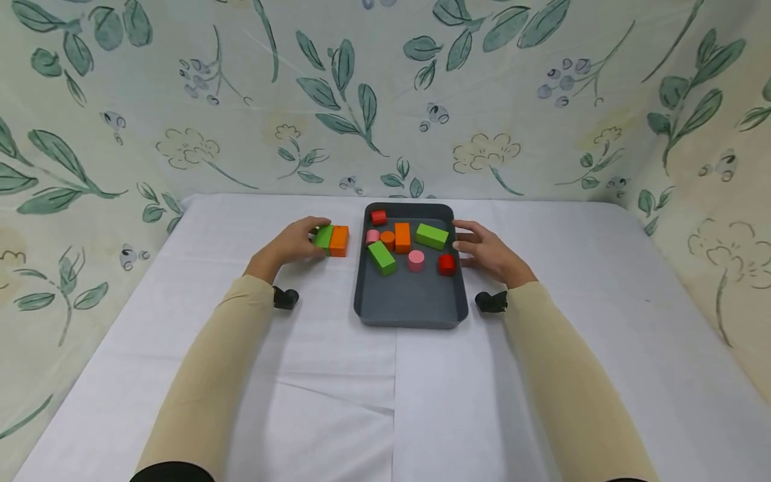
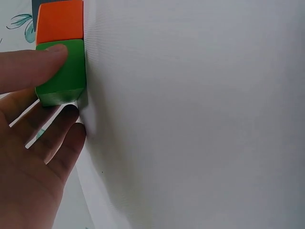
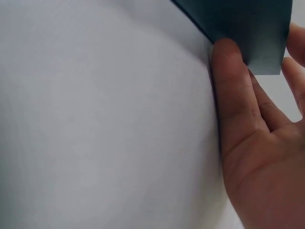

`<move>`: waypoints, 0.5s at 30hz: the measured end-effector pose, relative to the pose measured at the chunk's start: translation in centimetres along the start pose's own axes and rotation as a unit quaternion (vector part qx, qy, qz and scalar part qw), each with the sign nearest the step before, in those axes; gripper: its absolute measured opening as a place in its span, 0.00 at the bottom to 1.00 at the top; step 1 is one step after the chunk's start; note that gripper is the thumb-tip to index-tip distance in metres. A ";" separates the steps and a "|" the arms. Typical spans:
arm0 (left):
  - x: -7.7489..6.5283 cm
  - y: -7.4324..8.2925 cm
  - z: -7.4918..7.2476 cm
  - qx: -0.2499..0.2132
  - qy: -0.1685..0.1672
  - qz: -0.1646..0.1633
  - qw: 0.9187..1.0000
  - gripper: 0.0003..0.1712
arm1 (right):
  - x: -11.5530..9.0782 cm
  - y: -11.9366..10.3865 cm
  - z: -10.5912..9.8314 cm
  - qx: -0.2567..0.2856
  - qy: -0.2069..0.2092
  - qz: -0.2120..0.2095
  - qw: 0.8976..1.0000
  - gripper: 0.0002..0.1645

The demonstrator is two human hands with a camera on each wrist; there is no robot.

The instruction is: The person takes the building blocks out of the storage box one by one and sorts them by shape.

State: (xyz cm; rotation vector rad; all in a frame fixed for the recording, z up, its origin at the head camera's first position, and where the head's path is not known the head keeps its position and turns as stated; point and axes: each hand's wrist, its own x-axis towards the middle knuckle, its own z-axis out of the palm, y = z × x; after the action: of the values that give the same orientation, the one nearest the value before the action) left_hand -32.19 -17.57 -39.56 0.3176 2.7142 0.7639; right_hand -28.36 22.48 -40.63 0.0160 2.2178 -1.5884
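Observation:
A green block (image 1: 323,239) lies on the white cloth left of the tray, end against an orange block (image 1: 340,241). My left hand (image 1: 295,242) pinches the green block; in the left wrist view the thumb (image 2: 52,62) presses on it, with the other fingers behind and below. At the right side of the dark grey tray (image 1: 409,304), my right hand (image 1: 490,254) touches the outer wall with fairly straight fingers. The right wrist view has a finger (image 3: 231,76) against the tray wall (image 3: 252,33).
Inside the tray's upper part lie several loose pieces: green blocks (image 1: 431,235), an upright orange block (image 1: 402,238), an orange cylinder (image 1: 387,239), pink cylinders (image 1: 415,260) and red pieces (image 1: 447,264). A leaf-patterned curtain (image 1: 385,100) stands behind the white-covered table (image 1: 337,375).

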 end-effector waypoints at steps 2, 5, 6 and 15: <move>0.0 0.0 0.1 -0.004 0.000 0.001 1.000 0.44 | 0.0 0.0 0.0 0.000 0.001 0.001 1.000 0.40; 0.1 -0.1 0.3 -0.009 0.001 0.004 1.000 0.44 | 0.0 0.0 0.1 -0.004 0.004 0.004 1.000 0.40; 0.1 -0.1 0.4 -0.010 0.001 0.005 1.000 0.44 | 0.0 0.0 0.1 -0.005 0.004 0.005 1.000 0.40; -0.2 -0.1 0.1 -0.009 -0.004 0.008 1.000 0.45 | 0.2 -0.2 0.1 0.000 0.000 0.008 1.000 0.40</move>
State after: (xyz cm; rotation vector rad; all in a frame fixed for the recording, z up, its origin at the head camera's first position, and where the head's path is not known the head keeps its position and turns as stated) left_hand -32.02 -17.68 -39.62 0.3378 2.6996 0.7887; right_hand -28.57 22.32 -40.56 0.0336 2.2124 -1.5806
